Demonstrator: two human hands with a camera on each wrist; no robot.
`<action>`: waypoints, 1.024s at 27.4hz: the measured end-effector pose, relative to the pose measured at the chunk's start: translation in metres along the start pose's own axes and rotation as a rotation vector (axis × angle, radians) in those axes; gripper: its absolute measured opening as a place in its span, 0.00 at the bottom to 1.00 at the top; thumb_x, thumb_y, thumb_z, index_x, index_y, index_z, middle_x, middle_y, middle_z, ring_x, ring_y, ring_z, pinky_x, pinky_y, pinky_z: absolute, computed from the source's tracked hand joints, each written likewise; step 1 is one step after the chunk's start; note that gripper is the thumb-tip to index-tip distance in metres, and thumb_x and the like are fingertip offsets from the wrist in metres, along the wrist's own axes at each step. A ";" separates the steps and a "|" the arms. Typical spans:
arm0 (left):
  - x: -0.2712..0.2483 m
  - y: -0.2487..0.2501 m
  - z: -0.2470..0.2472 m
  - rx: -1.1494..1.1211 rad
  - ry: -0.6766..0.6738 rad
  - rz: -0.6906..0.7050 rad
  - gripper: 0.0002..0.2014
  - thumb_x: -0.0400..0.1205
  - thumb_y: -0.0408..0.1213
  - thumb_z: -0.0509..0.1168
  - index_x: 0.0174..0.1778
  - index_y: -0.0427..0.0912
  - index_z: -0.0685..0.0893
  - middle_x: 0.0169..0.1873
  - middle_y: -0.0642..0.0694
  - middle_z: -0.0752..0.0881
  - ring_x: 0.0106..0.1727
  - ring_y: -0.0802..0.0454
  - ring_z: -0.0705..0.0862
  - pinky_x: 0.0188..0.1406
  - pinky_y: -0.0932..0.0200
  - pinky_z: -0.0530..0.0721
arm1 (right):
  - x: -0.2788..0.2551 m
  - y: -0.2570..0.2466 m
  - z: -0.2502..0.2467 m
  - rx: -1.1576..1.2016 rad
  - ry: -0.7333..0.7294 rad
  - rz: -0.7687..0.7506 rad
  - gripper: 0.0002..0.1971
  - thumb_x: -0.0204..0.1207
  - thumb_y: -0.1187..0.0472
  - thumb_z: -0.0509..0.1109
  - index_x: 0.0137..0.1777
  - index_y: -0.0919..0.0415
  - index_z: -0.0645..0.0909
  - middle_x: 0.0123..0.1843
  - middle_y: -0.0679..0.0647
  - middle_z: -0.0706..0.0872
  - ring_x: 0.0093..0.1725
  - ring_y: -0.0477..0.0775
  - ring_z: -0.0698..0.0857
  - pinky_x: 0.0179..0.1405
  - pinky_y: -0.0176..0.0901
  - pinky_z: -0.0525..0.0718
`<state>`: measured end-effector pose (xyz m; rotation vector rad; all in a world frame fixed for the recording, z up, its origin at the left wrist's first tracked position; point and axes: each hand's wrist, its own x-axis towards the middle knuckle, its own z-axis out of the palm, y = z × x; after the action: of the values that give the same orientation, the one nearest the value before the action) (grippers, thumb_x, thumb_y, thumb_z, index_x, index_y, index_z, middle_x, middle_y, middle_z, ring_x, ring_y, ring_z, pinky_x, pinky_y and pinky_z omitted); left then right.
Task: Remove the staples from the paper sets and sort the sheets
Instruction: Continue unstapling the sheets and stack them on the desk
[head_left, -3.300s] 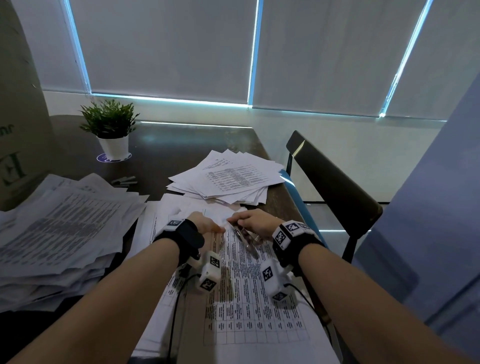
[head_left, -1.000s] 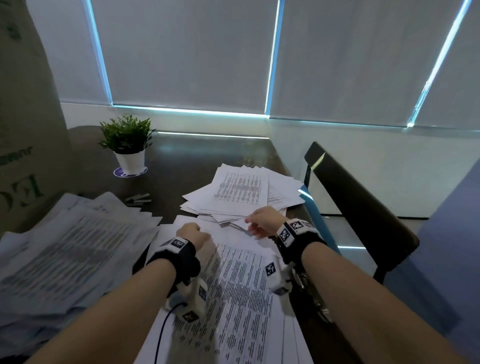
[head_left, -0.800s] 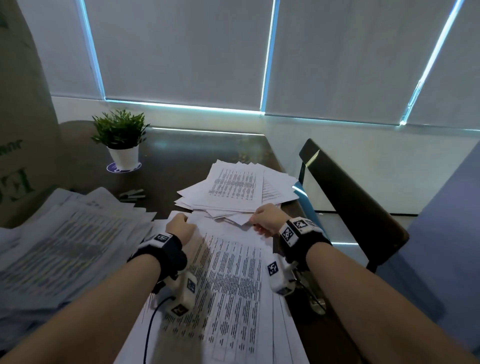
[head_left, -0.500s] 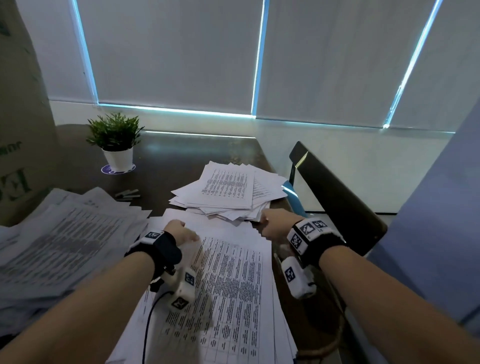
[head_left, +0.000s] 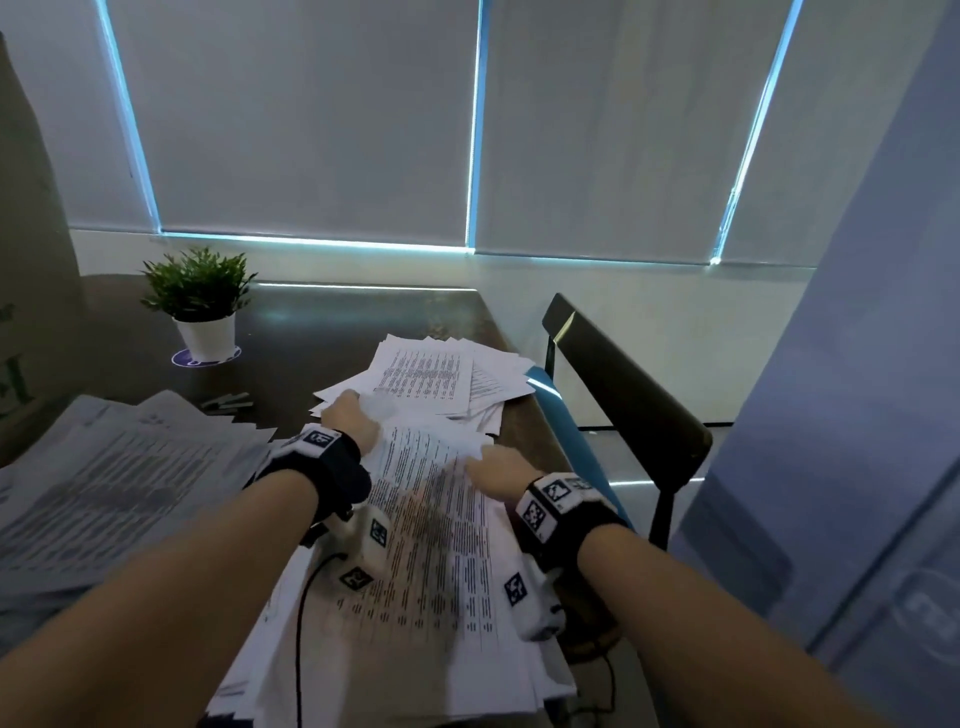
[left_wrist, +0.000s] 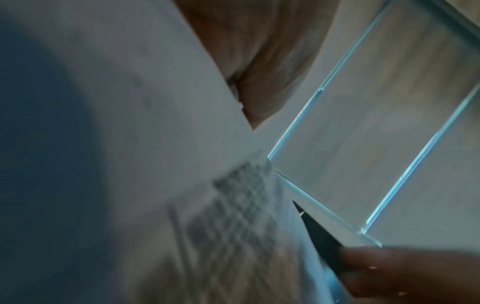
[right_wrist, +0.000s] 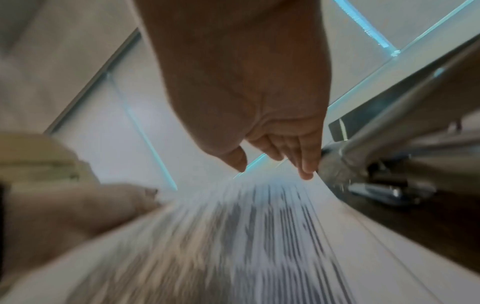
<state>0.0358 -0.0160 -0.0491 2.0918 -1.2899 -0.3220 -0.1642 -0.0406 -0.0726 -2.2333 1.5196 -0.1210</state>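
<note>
Three heaps of printed sheets lie on the bench (head_left: 332, 332). On the nearest heap (head_left: 426, 597), the right hand (head_left: 498, 470) has loose fingers at the top sheet's far edge; the left hand (head_left: 350, 418) pinches that sheet (head_left: 415, 457). Left heap (head_left: 104, 478), far heap (head_left: 436, 376), one potted plant (head_left: 200, 301) behind.

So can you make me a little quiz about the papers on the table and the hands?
1. True or false: the potted plant stands on the far left part of the table.
2. Which hand lifts the top sheet at its far left corner? A) left hand B) right hand
3. Fill in: beyond the hands lies a fanned paper pile; to the right of the table stands a dark ____.

Key: 1 true; 2 A; 3 chair.
</note>
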 end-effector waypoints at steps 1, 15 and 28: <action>-0.001 -0.001 0.001 0.040 -0.041 0.006 0.17 0.83 0.33 0.63 0.66 0.29 0.75 0.66 0.31 0.79 0.68 0.34 0.76 0.63 0.51 0.73 | 0.002 0.008 -0.011 -0.020 0.079 0.032 0.20 0.88 0.56 0.54 0.68 0.70 0.77 0.68 0.64 0.81 0.66 0.64 0.81 0.58 0.44 0.77; -0.031 -0.015 0.013 -0.152 -0.152 -0.070 0.13 0.82 0.40 0.65 0.57 0.47 0.68 0.37 0.40 0.78 0.40 0.41 0.78 0.43 0.52 0.75 | -0.016 0.035 -0.051 -0.259 0.003 0.217 0.06 0.78 0.63 0.68 0.41 0.64 0.78 0.51 0.61 0.85 0.48 0.60 0.83 0.45 0.46 0.80; -0.024 -0.028 0.056 0.507 -0.313 0.148 0.29 0.82 0.55 0.58 0.78 0.49 0.65 0.83 0.39 0.49 0.83 0.38 0.48 0.80 0.38 0.53 | -0.021 -0.024 -0.010 -0.057 -0.135 -0.213 0.24 0.84 0.65 0.58 0.81 0.59 0.70 0.76 0.60 0.76 0.70 0.60 0.78 0.65 0.45 0.77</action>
<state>0.0153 -0.0090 -0.1121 2.4056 -1.8583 -0.2859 -0.1546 -0.0172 -0.0499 -2.3911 1.2278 0.0096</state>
